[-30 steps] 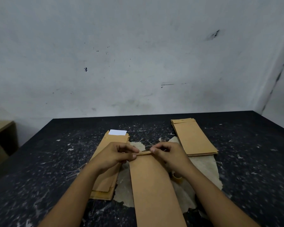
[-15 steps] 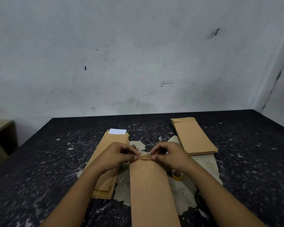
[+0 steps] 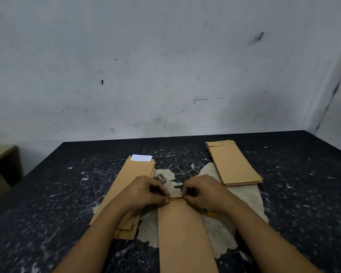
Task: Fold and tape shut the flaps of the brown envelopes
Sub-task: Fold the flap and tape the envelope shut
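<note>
Pinching the far flap (image 3: 175, 197) of the brown envelope (image 3: 182, 233) between left hand (image 3: 146, 191) and right hand (image 3: 204, 192); folded flatter now than a second ago.

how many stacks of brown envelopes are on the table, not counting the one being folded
2: the left stack, partly under the left hand, and the right stack, far right. Envelopes per stack cannot be counted.

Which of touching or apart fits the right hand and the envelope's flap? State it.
Touching. The head view shows the right hand pinching the right end of the folded flap of the brown envelope.
</note>
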The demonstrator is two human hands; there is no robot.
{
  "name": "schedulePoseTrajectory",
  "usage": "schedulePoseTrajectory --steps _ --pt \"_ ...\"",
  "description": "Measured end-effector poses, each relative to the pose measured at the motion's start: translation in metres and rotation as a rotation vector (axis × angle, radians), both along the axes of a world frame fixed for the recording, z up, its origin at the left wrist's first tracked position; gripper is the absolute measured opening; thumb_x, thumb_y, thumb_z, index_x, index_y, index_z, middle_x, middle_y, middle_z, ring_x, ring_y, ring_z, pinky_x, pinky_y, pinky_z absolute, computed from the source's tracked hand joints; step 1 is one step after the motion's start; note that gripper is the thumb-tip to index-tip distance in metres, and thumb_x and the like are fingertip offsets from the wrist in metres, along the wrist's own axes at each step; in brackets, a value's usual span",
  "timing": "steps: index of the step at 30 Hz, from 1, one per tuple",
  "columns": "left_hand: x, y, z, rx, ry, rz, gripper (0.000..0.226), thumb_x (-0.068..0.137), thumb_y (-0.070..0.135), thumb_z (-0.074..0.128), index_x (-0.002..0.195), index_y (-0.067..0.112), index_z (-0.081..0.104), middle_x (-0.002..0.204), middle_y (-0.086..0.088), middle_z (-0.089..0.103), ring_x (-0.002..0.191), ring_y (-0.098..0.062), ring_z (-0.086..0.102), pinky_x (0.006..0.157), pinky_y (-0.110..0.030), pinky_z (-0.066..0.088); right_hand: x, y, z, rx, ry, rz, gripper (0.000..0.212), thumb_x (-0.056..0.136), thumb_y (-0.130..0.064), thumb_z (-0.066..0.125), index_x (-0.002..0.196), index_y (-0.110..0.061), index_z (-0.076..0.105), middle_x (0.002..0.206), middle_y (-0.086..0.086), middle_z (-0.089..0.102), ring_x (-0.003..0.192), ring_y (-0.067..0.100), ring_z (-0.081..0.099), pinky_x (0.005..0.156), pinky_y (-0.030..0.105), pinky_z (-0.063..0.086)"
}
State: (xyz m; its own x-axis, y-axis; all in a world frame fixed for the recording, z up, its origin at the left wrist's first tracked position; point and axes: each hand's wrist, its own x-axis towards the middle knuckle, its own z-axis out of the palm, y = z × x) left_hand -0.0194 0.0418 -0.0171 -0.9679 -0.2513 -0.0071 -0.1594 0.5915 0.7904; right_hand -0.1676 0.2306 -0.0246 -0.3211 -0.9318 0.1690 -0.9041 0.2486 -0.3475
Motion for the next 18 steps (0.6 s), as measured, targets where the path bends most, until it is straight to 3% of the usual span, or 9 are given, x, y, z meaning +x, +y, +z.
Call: schedulePoseTrajectory --steps 2,8,10,12,14,18 --pt "-0.0004 0.0009 0.0006 -0.005 -0.017 0.0 0.009 0.08 0.018 0.083 0.088 0.018 0.082 0.085 0.005 0.078 0.082 -0.01 0.071 0.078 -0.022 0.056 -0.0006 0.0012 -0.0013 0.016 -0.016 0.008 0.011 0.089 -0.028 0.069 0.099 -0.029 0.073 0.104 -0.01 0.068 0.096 0.008 0.061 0.085 0.032 0.054" --pt "0.0008 0.0002 0.0014 0.202 0.017 -0.038 0.034 0.077 0.0 0.082 0.108 0.011 0.074 0.088 -0.007 0.073 0.082 -0.013 0.069 0.081 -0.024 0.054 0.0006 0.0028 -0.0023 -0.049 -0.213 -0.051 0.018 0.088 -0.04 0.073 0.1 -0.027 0.075 0.099 -0.011 0.071 0.092 0.001 0.064 0.085 0.026 0.054" --pt "0.0015 -0.0004 0.0033 0.244 0.042 -0.042 0.034 0.077 0.001 0.082 0.108 0.012 0.074 0.089 -0.006 0.072 0.082 -0.014 0.069 0.08 -0.024 0.053 0.0028 0.0015 -0.0025 -0.085 -0.373 -0.116 0.017 0.086 -0.039 0.078 0.099 -0.03 0.076 0.095 -0.012 0.073 0.09 -0.002 0.065 0.082 0.02 0.054" --pt "0.0016 -0.0003 0.0043 0.293 0.055 -0.046 0.035 0.076 0.0 0.082 0.108 0.011 0.074 0.089 -0.005 0.072 0.083 -0.013 0.068 0.079 -0.025 0.053 0.0029 -0.0004 -0.0016 -0.106 -0.512 -0.151 0.013 0.083 -0.033 0.082 0.093 -0.027 0.078 0.092 -0.008 0.075 0.089 0.002 0.067 0.08 0.022 0.053" --pt "0.0011 0.0003 0.0046 0.313 0.06 -0.038 0.032 0.075 0.002 0.083 0.105 0.011 0.076 0.088 -0.006 0.073 0.083 -0.014 0.068 0.077 -0.025 0.054 0.0027 -0.001 0.0 -0.128 -0.583 -0.168 0.011 0.08 -0.028 0.084 0.088 -0.023 0.079 0.089 -0.004 0.076 0.087 0.008 0.069 0.079 0.027 0.054" --pt "-0.0004 0.0042 0.0072 0.27 0.095 -0.005 0.022 0.077 0.008 0.084 0.098 0.011 0.078 0.088 -0.013 0.074 0.083 -0.013 0.069 0.078 -0.024 0.055 0.004 -0.0004 0.0019 -0.185 -0.68 -0.196 0.009 0.078 -0.021 0.086 0.085 -0.019 0.08 0.08 -0.005 0.076 0.076 -0.001 0.066 0.069 0.016 0.051"
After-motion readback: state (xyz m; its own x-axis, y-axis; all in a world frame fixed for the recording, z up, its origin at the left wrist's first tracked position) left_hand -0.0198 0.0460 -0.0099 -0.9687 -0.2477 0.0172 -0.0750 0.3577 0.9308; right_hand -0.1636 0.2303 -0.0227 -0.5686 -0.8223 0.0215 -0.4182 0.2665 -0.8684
